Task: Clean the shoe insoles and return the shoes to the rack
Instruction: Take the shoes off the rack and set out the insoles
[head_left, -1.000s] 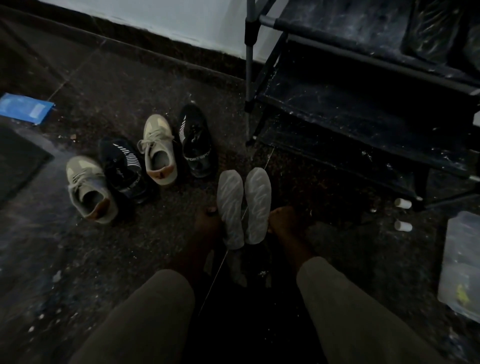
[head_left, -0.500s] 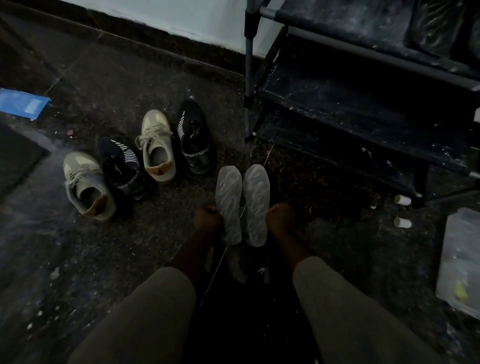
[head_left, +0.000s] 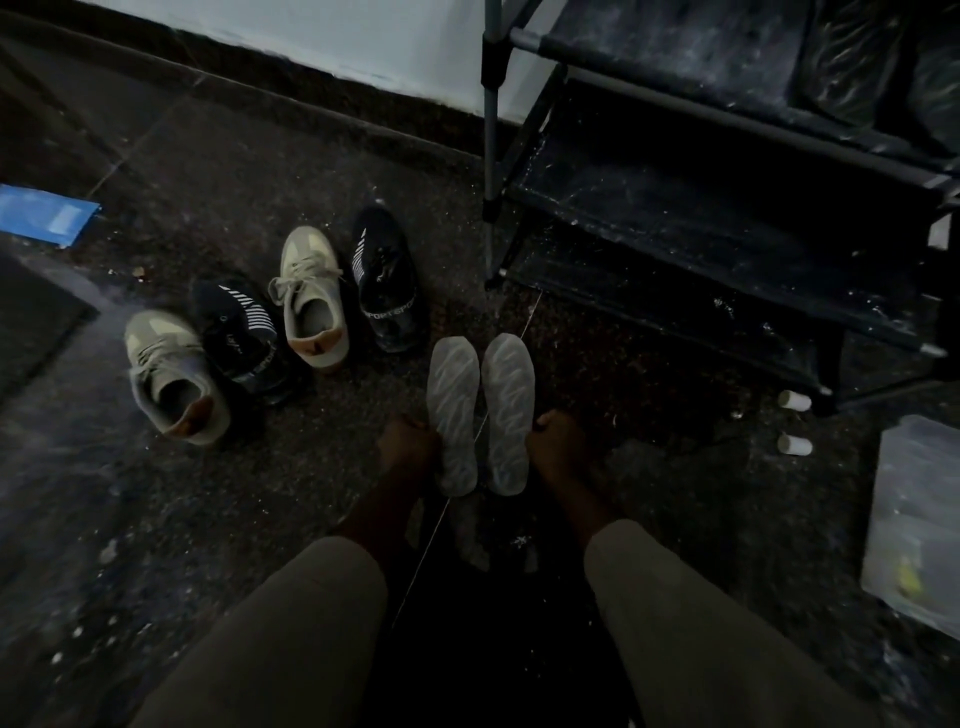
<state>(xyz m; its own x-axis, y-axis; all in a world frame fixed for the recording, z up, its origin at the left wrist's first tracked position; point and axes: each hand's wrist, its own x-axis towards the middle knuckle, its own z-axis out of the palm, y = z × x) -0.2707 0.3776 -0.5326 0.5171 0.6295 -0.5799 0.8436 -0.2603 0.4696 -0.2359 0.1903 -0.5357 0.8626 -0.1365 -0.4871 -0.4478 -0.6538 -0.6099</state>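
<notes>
Between my two hands, side by side and almost touching, are the two insoles. My left hand (head_left: 410, 449) holds the left insole (head_left: 453, 410) at its outer edge, near the heel end. My right hand (head_left: 553, 447) holds the right insole (head_left: 509, 405) in the same way. The fingers look curled onto these edges, but the light is poor and I cannot make out each finger. The patterned faces are turned up to me. I cannot tell if the heel ends rest on the floor.

So these insoles are out of their shoes. I cannot see whether they are clean, and I see no cloth or brush in my hands.

To the left of my left fingers, four shoes stand on the floor: the near beige shoe (head_left: 176, 379), the near black shoe (head_left: 241, 338), the far beige shoe (head_left: 311, 301) and the far black shoe (head_left: 387, 280). The shoe rack (head_left: 727, 218) is beyond my right fingers and to their right, and none of the four shoes is on it.

I judge that the task is not past its middle. I must finish this pair of insoles, put them back inside, perhaps treat the other pair, and then carry all four shoes to the rack.
</notes>
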